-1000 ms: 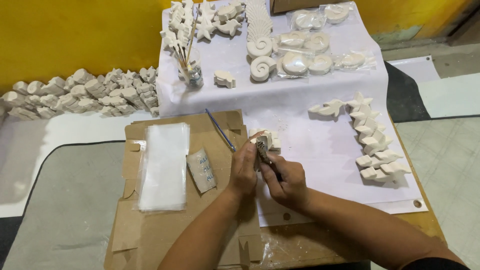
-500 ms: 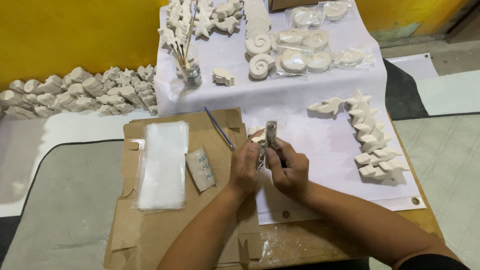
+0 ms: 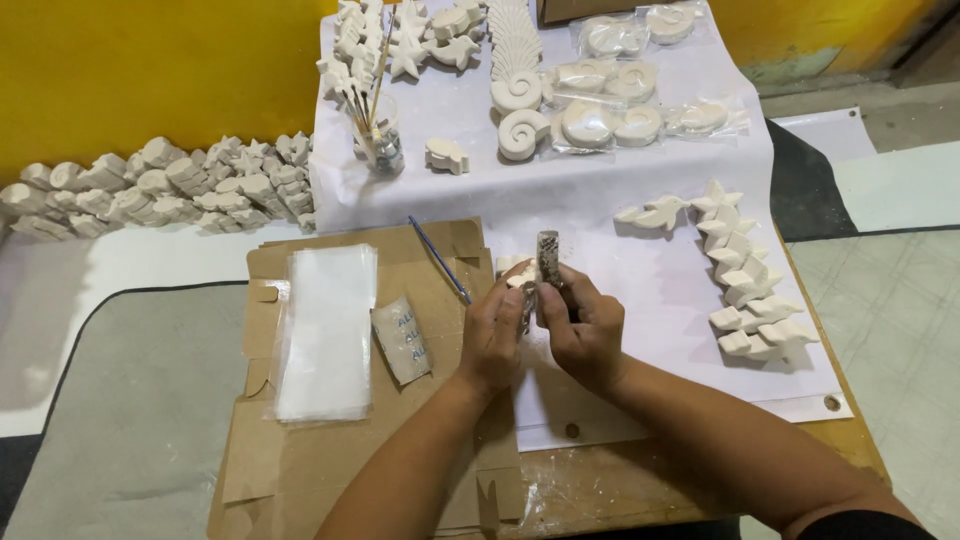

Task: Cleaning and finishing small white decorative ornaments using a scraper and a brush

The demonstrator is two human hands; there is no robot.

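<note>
Sanding is the step, near the cardboard's right edge: my left hand [image 3: 492, 335] fingers clamp the small white plaster figure [image 3: 516, 270] while my right hand [image 3: 585, 325] grips the grey sanding block [image 3: 547, 258], needing light strokes next.

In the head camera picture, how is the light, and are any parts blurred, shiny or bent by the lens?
Head view: the light is soft and even, with only weak shadows under the white plaster figures on the paper sheet. The stack of clear plastic bags shows a mild sheen, no hard glare. The left hand and right hand look sharp, with no obvious motion blur. Edges near the frame border curve slightly.
</note>
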